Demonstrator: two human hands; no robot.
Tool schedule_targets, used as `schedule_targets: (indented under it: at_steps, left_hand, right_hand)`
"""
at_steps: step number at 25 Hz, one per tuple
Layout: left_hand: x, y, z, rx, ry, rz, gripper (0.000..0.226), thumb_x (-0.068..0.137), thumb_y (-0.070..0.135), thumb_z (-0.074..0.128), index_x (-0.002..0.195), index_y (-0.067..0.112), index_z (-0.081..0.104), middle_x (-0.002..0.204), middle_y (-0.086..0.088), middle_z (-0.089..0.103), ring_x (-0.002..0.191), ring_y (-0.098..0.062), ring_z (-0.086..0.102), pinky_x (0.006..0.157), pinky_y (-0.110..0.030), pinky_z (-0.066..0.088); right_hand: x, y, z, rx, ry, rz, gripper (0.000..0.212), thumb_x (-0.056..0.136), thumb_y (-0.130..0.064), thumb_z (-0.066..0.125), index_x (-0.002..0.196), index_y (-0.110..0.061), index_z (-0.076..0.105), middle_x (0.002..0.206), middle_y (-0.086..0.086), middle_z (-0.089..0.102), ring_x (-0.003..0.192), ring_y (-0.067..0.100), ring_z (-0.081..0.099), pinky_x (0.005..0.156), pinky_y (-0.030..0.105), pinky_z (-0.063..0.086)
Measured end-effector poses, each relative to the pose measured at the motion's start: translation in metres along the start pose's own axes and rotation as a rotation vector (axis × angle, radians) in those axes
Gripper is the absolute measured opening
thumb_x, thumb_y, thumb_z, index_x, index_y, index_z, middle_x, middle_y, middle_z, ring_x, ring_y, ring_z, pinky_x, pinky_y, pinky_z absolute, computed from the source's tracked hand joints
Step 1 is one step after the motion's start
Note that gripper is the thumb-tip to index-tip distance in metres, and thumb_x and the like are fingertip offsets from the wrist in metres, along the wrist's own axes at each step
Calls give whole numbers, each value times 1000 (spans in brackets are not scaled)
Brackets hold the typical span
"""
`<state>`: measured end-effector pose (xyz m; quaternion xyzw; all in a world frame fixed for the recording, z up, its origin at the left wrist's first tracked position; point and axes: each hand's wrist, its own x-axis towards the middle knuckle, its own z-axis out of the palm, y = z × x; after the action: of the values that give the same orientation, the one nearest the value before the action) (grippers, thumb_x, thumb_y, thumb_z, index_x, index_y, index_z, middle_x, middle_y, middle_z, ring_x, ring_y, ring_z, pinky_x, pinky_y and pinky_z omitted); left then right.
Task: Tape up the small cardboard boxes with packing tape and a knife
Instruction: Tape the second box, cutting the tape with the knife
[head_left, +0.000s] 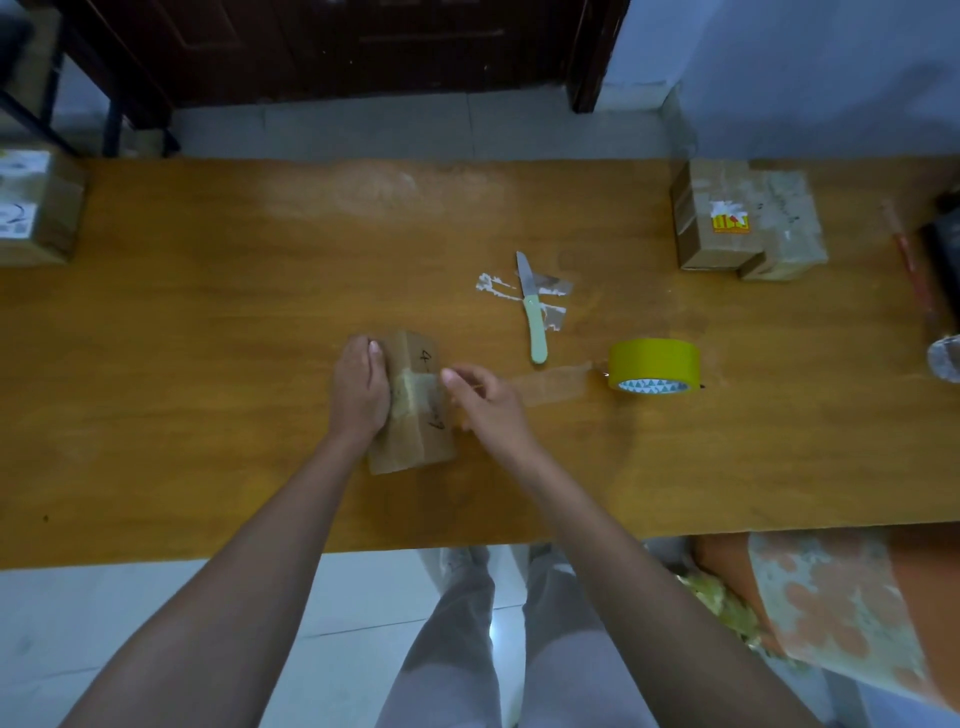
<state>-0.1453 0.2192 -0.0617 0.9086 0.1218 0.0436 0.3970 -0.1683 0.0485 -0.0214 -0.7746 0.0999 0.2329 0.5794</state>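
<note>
One box held by left hand, right hand pinching tape strip, one knife

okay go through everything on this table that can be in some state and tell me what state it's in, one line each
Small box: closed, flat on the table, a tape strip across it.
Tape strip: uncut, running from the box to the roll.
Tape roll: lying on its side.
Knife: lying untouched, blade bare.
Left hand: holds the box's left side.
Right hand: fingers curled at the tape beside the box.
Box at right: closed, taped.
</note>
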Motion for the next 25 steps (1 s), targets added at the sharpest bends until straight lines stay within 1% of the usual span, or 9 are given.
schedule_targets:
  at_steps: [3, 6, 8, 12, 16, 18, 21, 23, 25]
  left_hand:
    - [-11, 21, 4, -71, 29, 4, 26, 105, 16, 30, 82, 12, 42, 79, -7, 44, 72, -20, 42, 62, -25, 24]
    - [-15, 51, 3, -173, 67, -10, 29, 102, 20, 28, 84, 8, 48, 82, -11, 49, 76, -22, 45, 66, -30, 30]
    - [-16, 72, 2, -232, 95, -23, 31, 102, 18, 29, 86, 3, 51, 84, -15, 53, 78, -25, 48, 69, -37, 35]
    - [-20, 109, -8, -254, 135, 67, 29, 101, 13, 33, 86, -2, 53, 84, -18, 53, 79, -25, 48, 71, -36, 34]
    - [-29, 140, -15, -254, 124, 102, 25, 103, 11, 37, 89, 0, 54, 86, -9, 51, 81, -24, 49, 72, -35, 35]
    - [-35, 152, -17, -355, 69, -42, 24, 103, 25, 44, 103, 3, 54, 99, -8, 56, 92, -25, 55, 79, -35, 41]
    - [-52, 164, -24, -627, -212, -336, 62, 87, 57, 60, 130, 14, 47, 120, 2, 57, 106, -15, 58, 84, -30, 47]
    - [-71, 169, -23, -722, -378, -385, 67, 75, 62, 68, 126, 21, 55, 116, 5, 67, 101, -11, 66, 78, -26, 53]
    - [-81, 173, -20, -721, -343, -380, 53, 77, 60, 70, 117, 26, 59, 106, 8, 70, 91, -5, 69, 64, -16, 53]
  right_hand:
    - [-12, -9, 1, 148, 34, 67, 44, 91, -52, 57, 117, -18, 66, 107, -5, 68, 95, 9, 63, 74, 21, 50]
    - [-22, -23, -10, 189, 75, 36, 45, 82, -59, 65, 109, -23, 65, 109, 0, 67, 98, 15, 65, 85, 35, 56]
    - [-27, -32, -18, 189, 105, -7, 44, 79, -55, 71, 107, -22, 67, 110, 4, 66, 98, 18, 65, 85, 36, 56]
    - [-38, -45, -43, 222, 182, -85, 32, 88, -40, 67, 81, -9, 72, 95, 10, 61, 78, 3, 59, 72, 20, 47]
    - [-53, -50, -58, 317, 201, -106, 39, 97, -31, 56, 89, 5, 69, 97, 12, 60, 86, 13, 58, 85, 35, 48]
    - [-61, -52, -66, 395, 184, -76, 37, 100, -32, 50, 94, -2, 71, 107, 15, 65, 98, 22, 64, 91, 41, 50]
    - [-68, -55, -85, 590, 143, -4, 42, 102, -36, 43, 116, -4, 66, 114, 19, 69, 105, 29, 67, 89, 40, 55]
    - [-73, -59, -92, 561, 151, 21, 44, 103, -36, 41, 119, -3, 65, 113, 20, 69, 102, 28, 68, 84, 36, 56]
    - [-77, -64, -95, 448, 227, 45, 43, 104, -34, 39, 113, -3, 67, 109, 18, 71, 103, 30, 67, 85, 38, 55]
